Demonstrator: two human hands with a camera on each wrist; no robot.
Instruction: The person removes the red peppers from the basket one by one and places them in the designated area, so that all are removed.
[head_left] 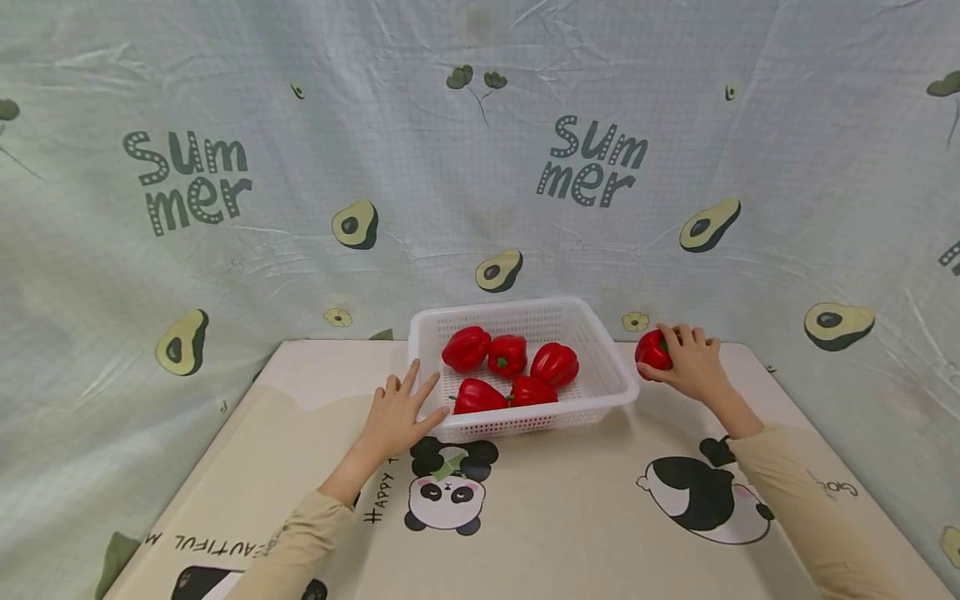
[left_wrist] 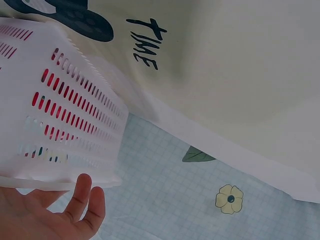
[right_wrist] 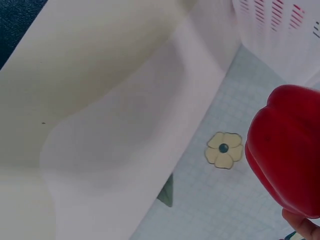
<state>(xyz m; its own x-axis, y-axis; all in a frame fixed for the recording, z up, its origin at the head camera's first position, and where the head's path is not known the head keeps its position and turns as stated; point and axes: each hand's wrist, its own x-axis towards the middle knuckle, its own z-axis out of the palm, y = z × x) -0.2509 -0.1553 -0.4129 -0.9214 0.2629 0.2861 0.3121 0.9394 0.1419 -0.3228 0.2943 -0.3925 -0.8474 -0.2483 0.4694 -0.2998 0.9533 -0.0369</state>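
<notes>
My right hand (head_left: 692, 360) grips a red bell pepper (head_left: 653, 350) just off the right end of a white plastic basket (head_left: 621, 390). Up close in the right wrist view, the same pepper (right_wrist: 287, 145) fills the right edge, with a fingertip (right_wrist: 300, 222) under it. Several more red bell peppers (head_left: 466, 349) lie inside the basket. At the basket's left side is my left hand (head_left: 397, 414), its fingers spread and right at the rim. The left wrist view has those fingers (left_wrist: 80, 200) beside the rim, with red showing through the slots of the basket wall (left_wrist: 75, 105).
The basket stands toward the back of a table with a panda-print cover (head_left: 570, 508). Behind the table hangs a pale green curtain (head_left: 420, 167) printed with avocados and lettering, close to the table's back edge.
</notes>
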